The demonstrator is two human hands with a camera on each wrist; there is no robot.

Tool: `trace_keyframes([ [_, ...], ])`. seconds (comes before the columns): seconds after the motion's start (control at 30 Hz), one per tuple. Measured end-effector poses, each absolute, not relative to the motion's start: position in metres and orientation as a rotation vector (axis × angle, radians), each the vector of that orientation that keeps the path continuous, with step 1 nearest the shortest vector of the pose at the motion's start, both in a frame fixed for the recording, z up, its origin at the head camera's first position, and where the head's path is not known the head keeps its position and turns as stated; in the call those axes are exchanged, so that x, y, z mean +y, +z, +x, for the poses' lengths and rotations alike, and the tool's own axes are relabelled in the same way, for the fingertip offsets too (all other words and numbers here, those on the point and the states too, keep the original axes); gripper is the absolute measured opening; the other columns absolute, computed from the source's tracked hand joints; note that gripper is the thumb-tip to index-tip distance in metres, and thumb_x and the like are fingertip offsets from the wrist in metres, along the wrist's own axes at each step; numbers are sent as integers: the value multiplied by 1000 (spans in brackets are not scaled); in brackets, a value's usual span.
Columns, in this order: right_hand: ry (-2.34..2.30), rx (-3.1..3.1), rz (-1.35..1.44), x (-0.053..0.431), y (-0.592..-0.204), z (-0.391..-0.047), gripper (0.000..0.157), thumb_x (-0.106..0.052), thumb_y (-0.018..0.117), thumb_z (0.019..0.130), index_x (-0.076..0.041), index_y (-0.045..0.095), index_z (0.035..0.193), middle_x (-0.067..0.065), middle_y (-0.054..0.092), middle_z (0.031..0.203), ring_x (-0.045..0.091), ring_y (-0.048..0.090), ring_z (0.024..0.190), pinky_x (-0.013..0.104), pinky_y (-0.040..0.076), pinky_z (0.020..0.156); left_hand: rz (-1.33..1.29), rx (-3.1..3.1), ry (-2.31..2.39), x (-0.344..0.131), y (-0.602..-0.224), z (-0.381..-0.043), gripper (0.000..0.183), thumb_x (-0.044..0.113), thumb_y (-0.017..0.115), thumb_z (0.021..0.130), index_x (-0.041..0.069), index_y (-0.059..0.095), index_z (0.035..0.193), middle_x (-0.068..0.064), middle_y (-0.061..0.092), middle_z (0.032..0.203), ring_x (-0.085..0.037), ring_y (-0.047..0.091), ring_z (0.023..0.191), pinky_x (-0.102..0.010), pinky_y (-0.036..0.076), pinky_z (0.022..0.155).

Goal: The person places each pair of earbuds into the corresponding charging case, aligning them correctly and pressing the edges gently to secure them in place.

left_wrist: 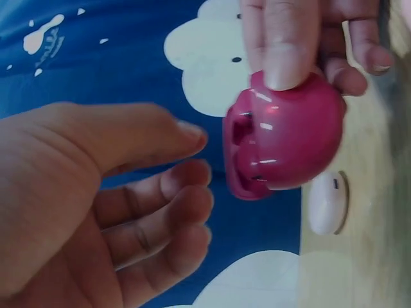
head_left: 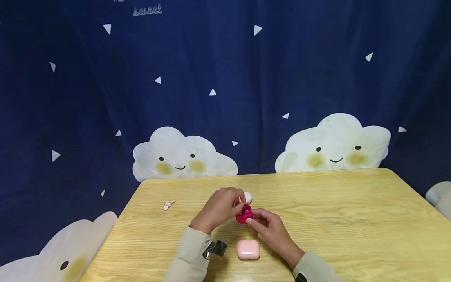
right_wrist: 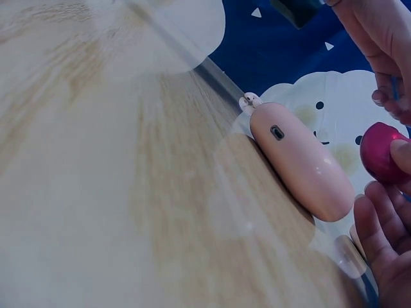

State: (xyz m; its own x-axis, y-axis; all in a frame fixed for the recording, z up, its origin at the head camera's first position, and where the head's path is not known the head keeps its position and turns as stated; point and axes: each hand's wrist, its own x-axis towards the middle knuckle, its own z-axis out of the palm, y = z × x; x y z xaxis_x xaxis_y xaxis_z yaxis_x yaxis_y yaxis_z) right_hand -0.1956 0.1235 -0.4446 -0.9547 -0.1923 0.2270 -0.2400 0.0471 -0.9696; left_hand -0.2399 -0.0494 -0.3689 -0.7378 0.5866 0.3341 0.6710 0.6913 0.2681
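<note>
A glossy magenta earbud case (head_left: 244, 217) is held above the table by my right hand (head_left: 273, 231), thumb on one side and fingers on the other. Its lid stands raised, and the left wrist view shows the dark opening of the case (left_wrist: 298, 138). Close to that opening is my left hand (head_left: 221, 207), fingers loosely bent. In the left wrist view a gap separates the left hand (left_wrist: 122, 192) from the case, and nothing shows between its thumb and fingers. Whether earbuds sit inside the case is hard to make out.
A light pink earbud case (head_left: 248, 250) lies closed near the front of the table (head_left: 334, 219). Behind the hands sits a small pale rounded case (head_left: 248, 197), partly hidden. Pale pink earbuds (head_left: 168, 205) lie at the left. A dark blue curtain (head_left: 225, 58) hangs behind.
</note>
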Motion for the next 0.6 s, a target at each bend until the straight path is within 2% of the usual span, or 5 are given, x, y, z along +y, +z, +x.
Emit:
trace_keyframes([
  [0.17, 2115, -2212, 498, 123, -450, -200, 23, -12, 64, 83, 0, 62, 103, 19, 61, 85, 35, 58, 70, 38, 52, 61, -874, -2677, -634, -56, -375, -238, 5, 18, 63, 81, 18, 63, 86, 7, 52, 65, -7, 45, 57, -19, 38, 51],
  [0.37, 2094, -2210, 444, 126, -466, -209, 23, -19, 66, 82, -6, 64, 100, 16, 62, 83, 31, 59, 67, 35, 52, 60, -768, -2686, -854, -61, -386, -237, 16, 18, 63, 82, 18, 59, 98, 9, 52, 65, -6, 45, 55, -20, 40, 50],
  [0.6, 2115, -2187, 417, 125, -472, -211, 27, -24, 67, 81, -6, 64, 100, 16, 62, 83, 30, 60, 66, 37, 52, 60, -731, -2656, -1144, -66, -405, -233, 23, 16, 62, 84, 13, 58, 106, 6, 57, 68, -9, 52, 59, -21, 44, 52],
])
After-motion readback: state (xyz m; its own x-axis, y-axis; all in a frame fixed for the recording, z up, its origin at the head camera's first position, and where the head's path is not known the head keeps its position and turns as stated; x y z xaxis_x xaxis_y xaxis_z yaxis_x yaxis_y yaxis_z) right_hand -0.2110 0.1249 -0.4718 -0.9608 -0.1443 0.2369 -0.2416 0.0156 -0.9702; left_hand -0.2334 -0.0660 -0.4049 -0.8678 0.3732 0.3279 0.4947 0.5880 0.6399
